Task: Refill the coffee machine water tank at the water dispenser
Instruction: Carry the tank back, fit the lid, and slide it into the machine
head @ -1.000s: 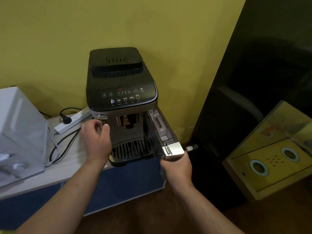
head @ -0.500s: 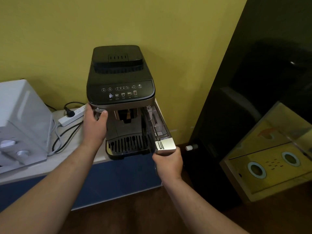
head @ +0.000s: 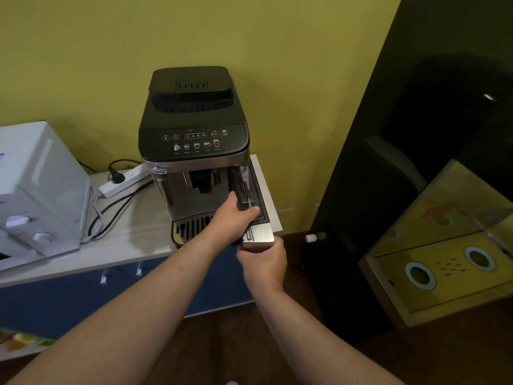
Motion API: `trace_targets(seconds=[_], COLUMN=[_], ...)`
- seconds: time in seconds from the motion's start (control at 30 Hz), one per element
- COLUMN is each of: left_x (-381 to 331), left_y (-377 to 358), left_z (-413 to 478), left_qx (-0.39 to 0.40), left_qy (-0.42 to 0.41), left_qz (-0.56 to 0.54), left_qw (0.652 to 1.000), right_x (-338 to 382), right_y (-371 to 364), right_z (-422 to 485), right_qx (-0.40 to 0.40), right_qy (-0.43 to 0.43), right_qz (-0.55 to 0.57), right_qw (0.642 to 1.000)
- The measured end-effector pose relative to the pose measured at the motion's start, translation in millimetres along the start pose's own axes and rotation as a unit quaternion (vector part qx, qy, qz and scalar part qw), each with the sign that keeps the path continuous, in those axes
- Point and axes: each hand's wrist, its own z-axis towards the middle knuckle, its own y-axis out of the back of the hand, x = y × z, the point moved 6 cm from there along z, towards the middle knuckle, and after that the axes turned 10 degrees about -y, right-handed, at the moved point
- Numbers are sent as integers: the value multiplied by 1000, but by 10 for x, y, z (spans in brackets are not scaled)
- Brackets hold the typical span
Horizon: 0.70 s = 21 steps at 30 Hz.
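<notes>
A black and silver coffee machine (head: 194,140) stands at the right end of a pale counter (head: 133,234). Its water tank (head: 256,232), clear with a silver front panel, sticks partway out of the machine's right front. My right hand (head: 263,265) grips the tank's silver front from below. My left hand (head: 233,218) reaches across the drip tray and holds the tank's top edge just behind the panel. The tank's rear part is hidden inside the machine.
A white appliance (head: 36,190) sits on the counter's left, with a white power strip (head: 125,180) and black cables between it and the machine. Blue cabinet fronts (head: 83,295) lie below. A dark glossy cabinet (head: 416,134) and a glass-topped box (head: 444,245) stand to the right.
My left hand left the machine's left side and crossed over to the tank's top edge. My right hand stays on the tank's front panel.
</notes>
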Motion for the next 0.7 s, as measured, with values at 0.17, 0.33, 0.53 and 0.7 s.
trace_targets(seconds=[0.17, 0.33, 0.53, 0.7], left_x=[27, -26, -49, -55], left_y=[47, 99, 99, 92], left_z=[121, 201, 222, 239], left_qx=[-13, -17, -28, -34], left_qy=[20, 11, 5, 3], left_qz=[55, 72, 106, 141], left_qw=[998, 997, 994, 989], right_x=[75, 138, 163, 202], right_y=[-57, -79, -93, -76], right_z=[73, 115, 95, 60], right_qx=[9, 7, 15, 39], right_qy=[2, 3, -2, 4], right_qz=[4, 5, 0, -7], right_qw=[1000, 1000, 1000, 999])
